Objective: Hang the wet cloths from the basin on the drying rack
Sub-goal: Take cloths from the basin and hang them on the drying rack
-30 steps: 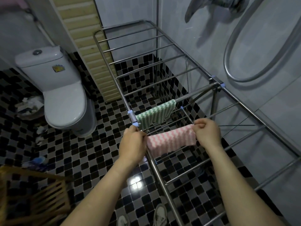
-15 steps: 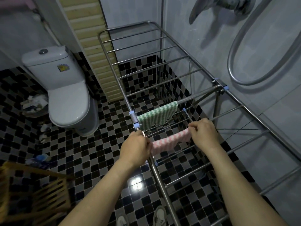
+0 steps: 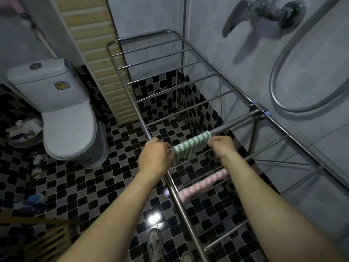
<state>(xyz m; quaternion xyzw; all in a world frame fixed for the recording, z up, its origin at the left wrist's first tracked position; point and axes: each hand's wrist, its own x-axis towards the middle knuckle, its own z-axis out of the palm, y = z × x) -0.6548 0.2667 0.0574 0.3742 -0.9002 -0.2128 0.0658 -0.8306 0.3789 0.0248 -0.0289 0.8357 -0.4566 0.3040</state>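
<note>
Floor [image 3: 75, 186]: black, grey and white checked tiles, with a bright light reflection beside the near rail of the rack. Litter lies on the tiles to the left of the toilet.

Wall [image 3: 236, 87]: pale tiles along the right side. A steel hose [image 3: 279, 99] loops against it, with a tap [image 3: 260, 10] mounted above.

Rack [image 3: 181, 204]: a steel frame with cross rods, running from the near edge to the far corner, alongside the wall. A thicker bar crosses it at the middle, with blue fittings at the wall side.

Toilet [image 3: 68, 129]: white, lid down, left of the rack and well apart from it. A slatted panel [image 3: 105, 72] leans upright between toilet and rack.

Crate [image 3: 47, 241]: wooden slats, bottom left corner, blurred.

Left grip [image 3: 154, 157]: fingers curled, pinching the left edge of the green cloth [image 3: 188, 148], at the left rail.

Right grip [image 3: 221, 146]: fingers curled, pinching the right edge of the same cloth.

Green cloth: white zigzag pattern, on the rack, stretched between both grips, its top edge at the thick bar and the rest hanging on the near side.

Pink cloth [image 3: 204, 181]: same pattern, draped over a thin rod nearer the person, just beside the right forearm, touched by neither grip.

Shoes [image 3: 154, 244]: two, at the bottom edge by the near rail
</note>
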